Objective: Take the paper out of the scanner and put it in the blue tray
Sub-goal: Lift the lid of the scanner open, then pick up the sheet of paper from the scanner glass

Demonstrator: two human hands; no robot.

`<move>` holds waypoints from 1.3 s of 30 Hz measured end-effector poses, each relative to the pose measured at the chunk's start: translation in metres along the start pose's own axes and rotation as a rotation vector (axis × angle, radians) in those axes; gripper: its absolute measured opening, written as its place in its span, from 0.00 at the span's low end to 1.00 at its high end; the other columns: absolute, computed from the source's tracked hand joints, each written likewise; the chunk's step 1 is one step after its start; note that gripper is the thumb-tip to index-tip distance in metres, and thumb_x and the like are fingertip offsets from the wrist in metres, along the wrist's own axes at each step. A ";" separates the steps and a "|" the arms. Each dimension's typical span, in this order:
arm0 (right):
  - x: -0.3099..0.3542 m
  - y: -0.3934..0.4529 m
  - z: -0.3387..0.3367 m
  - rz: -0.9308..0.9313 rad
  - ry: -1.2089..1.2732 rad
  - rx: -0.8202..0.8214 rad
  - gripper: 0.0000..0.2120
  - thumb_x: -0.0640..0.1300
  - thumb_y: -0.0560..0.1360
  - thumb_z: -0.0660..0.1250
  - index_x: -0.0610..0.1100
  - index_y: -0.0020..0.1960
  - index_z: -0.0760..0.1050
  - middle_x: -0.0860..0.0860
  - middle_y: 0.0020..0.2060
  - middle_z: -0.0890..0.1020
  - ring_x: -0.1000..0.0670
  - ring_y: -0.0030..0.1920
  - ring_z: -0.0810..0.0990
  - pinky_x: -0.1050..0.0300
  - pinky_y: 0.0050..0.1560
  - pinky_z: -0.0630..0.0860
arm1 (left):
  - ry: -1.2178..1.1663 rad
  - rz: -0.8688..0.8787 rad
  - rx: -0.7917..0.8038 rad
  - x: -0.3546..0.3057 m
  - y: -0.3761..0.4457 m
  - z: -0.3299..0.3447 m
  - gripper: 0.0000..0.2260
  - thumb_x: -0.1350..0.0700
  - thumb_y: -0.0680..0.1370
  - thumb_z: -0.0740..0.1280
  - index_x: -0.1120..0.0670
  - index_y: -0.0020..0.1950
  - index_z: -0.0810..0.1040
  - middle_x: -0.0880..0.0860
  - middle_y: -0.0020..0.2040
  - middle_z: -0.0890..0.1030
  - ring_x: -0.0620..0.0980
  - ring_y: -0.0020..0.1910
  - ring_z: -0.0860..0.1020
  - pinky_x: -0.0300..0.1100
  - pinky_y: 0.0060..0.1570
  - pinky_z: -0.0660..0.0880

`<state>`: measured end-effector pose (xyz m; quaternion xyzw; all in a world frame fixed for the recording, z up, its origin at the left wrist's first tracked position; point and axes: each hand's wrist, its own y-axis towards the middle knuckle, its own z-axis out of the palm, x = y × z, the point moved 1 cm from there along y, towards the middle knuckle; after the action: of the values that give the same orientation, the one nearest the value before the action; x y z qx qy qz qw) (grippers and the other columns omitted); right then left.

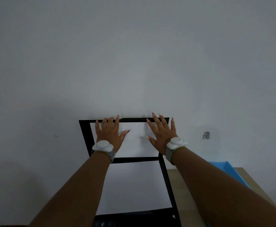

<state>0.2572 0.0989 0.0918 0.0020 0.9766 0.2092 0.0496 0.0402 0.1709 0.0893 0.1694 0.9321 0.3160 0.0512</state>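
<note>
The black scanner (167, 185) stands in front of me with its lid (136, 141) raised toward the wall. A white sheet of paper (134, 185) lies flat on the scanner bed below the lid. My left hand (108, 133) rests flat on the lid's white inner pad, fingers spread, fingertips at the lid's top edge. My right hand (161, 135) lies the same way on the right side of the lid. Neither hand holds anything. The blue tray (232, 172) sits to the right of the scanner, mostly hidden by my right forearm.
The scanner and tray stand on a beige table (188, 194) against a plain grey wall. A small metal fitting (206, 135) sticks out of the wall to the right of the lid. Both wrists wear white bands.
</note>
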 end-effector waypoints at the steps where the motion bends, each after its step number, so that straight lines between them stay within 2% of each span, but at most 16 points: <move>1: -0.001 0.004 0.001 0.003 0.001 0.008 0.33 0.61 0.77 0.53 0.55 0.77 0.44 0.52 0.79 0.44 0.45 0.79 0.43 0.33 0.74 0.40 | -0.001 0.004 0.000 0.000 0.003 0.004 0.33 0.34 0.75 0.53 0.55 0.71 0.69 0.56 0.61 0.77 0.59 0.64 0.73 0.66 0.69 0.60; 7: -0.008 0.022 0.005 0.008 0.077 0.055 0.33 0.59 0.78 0.54 0.55 0.77 0.44 0.52 0.79 0.43 0.46 0.79 0.41 0.38 0.76 0.46 | -0.042 0.022 0.019 0.004 0.014 0.018 0.36 0.33 0.75 0.46 0.55 0.74 0.65 0.57 0.68 0.74 0.58 0.70 0.69 0.66 0.71 0.56; 12: -0.007 0.037 0.005 0.046 0.125 0.068 0.32 0.59 0.78 0.54 0.55 0.77 0.46 0.52 0.79 0.46 0.46 0.79 0.43 0.38 0.76 0.46 | -0.054 0.036 0.036 0.009 0.021 0.026 0.43 0.32 0.73 0.33 0.57 0.74 0.64 0.55 0.74 0.68 0.54 0.75 0.63 0.65 0.73 0.51; 18: -0.010 0.050 0.008 0.059 0.086 0.073 0.32 0.61 0.77 0.53 0.55 0.77 0.47 0.52 0.79 0.48 0.47 0.79 0.45 0.35 0.75 0.43 | -0.035 0.049 0.052 0.012 0.029 0.034 0.43 0.31 0.73 0.34 0.58 0.75 0.63 0.55 0.75 0.66 0.53 0.76 0.61 0.63 0.74 0.49; 23: -0.012 0.056 0.013 0.058 0.052 0.047 0.31 0.62 0.77 0.52 0.55 0.77 0.49 0.52 0.78 0.51 0.47 0.78 0.48 0.32 0.75 0.42 | -0.040 0.077 0.031 0.015 0.035 0.038 0.30 0.38 0.77 0.58 0.55 0.74 0.65 0.55 0.74 0.69 0.54 0.75 0.63 0.64 0.73 0.51; 31: -0.010 0.056 0.011 0.051 0.035 -0.044 0.29 0.59 0.77 0.54 0.54 0.76 0.54 0.51 0.76 0.61 0.46 0.76 0.57 0.30 0.73 0.44 | -0.008 0.119 -0.040 0.017 0.034 0.035 0.26 0.44 0.76 0.64 0.55 0.70 0.71 0.58 0.69 0.74 0.58 0.70 0.70 0.65 0.70 0.60; 36: -0.009 0.055 0.009 0.045 0.040 -0.064 0.28 0.57 0.76 0.55 0.53 0.75 0.56 0.50 0.74 0.64 0.45 0.75 0.60 0.30 0.73 0.44 | -0.001 0.146 -0.094 0.019 0.031 0.031 0.24 0.46 0.76 0.66 0.55 0.69 0.72 0.58 0.68 0.75 0.58 0.69 0.71 0.65 0.69 0.63; 39: -0.009 0.055 0.009 0.053 0.034 -0.073 0.28 0.57 0.76 0.56 0.54 0.75 0.56 0.49 0.74 0.64 0.44 0.75 0.60 0.30 0.73 0.44 | -0.007 0.220 -0.165 0.020 0.029 0.031 0.24 0.50 0.74 0.68 0.56 0.68 0.73 0.59 0.66 0.76 0.60 0.69 0.72 0.66 0.67 0.64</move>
<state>0.2663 0.1521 0.1074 0.0225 0.9686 0.2461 0.0275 0.0360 0.2166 0.0825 0.2669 0.8785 0.3948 0.0332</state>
